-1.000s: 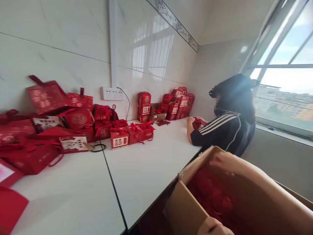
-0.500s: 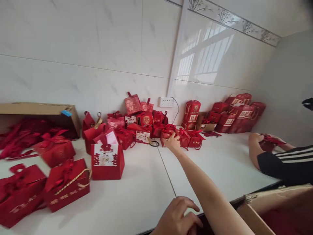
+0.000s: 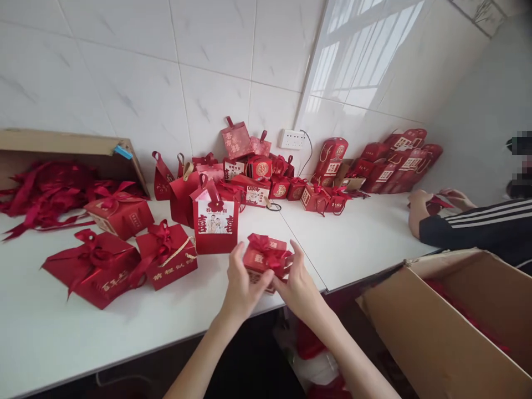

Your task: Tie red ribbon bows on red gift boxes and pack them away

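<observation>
A small red gift box [image 3: 260,257] with a red ribbon bow on its lid is between my two hands, close to the table's front edge. My left hand [image 3: 244,280] grips its left side, thumb across the front. From the right, my right hand [image 3: 294,277] holds the other side with thumb and fingers. Just behind stands a taller red gift bag [image 3: 216,230] with a white picture label. To the left sit red boxes with bows, one with a gold cord handle [image 3: 168,260] and a wider one [image 3: 97,271].
An open carton of red ribbons [image 3: 70,185] lies at the left. Red boxes [image 3: 261,166] are heaped along the wall below a socket strip [image 3: 292,139]. More boxes [image 3: 386,172] stand at the back right. A large open carton [image 3: 440,316] is at front right, near a co-worker's hands [image 3: 436,202].
My right hand has brought the bowed box from the back row to the front edge. My left hand has come up onto its left side. The view has turned downward.
</observation>
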Tool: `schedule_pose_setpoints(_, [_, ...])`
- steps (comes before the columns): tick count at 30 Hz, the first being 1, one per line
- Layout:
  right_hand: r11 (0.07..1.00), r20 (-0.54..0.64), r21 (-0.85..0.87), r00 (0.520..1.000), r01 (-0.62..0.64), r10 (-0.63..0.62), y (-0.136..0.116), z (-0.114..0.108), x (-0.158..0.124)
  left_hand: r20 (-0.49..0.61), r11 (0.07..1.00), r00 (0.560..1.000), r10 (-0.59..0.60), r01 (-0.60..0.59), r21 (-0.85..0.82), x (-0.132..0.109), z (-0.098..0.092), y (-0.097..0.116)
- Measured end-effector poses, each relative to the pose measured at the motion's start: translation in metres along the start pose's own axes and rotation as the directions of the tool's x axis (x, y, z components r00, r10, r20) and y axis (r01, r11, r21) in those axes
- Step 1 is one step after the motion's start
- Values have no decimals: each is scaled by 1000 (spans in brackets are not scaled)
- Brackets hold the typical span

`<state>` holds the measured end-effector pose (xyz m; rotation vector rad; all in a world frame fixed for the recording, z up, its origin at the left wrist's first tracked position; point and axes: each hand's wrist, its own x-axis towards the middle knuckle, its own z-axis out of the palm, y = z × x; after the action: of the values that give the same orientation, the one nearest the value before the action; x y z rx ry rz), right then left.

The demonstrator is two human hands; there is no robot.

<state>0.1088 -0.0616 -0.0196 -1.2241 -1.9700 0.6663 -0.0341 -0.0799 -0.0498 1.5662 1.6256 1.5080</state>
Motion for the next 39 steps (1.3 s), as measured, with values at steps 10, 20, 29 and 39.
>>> schedule_pose_setpoints(10, [955,161,266,971,129,-175,20,-7,14,-19,995,999,-41,39,-95,-23,-32,-10])
schedule_pose_setpoints(20, [944,145,314,988,-98,55,22,-11,16,626,968,777,61,106,-226,22,-75,7])
schedule_pose_setpoints(29, [859,329,451,940,-241,91,19,-30,14,494,988,868,60,-122,94,14,-58,11])
schedule_pose_setpoints(39, [816,299,525,950,-242,89,0,-33,-33,420,931,907,34,-182,317,22,-49,40])
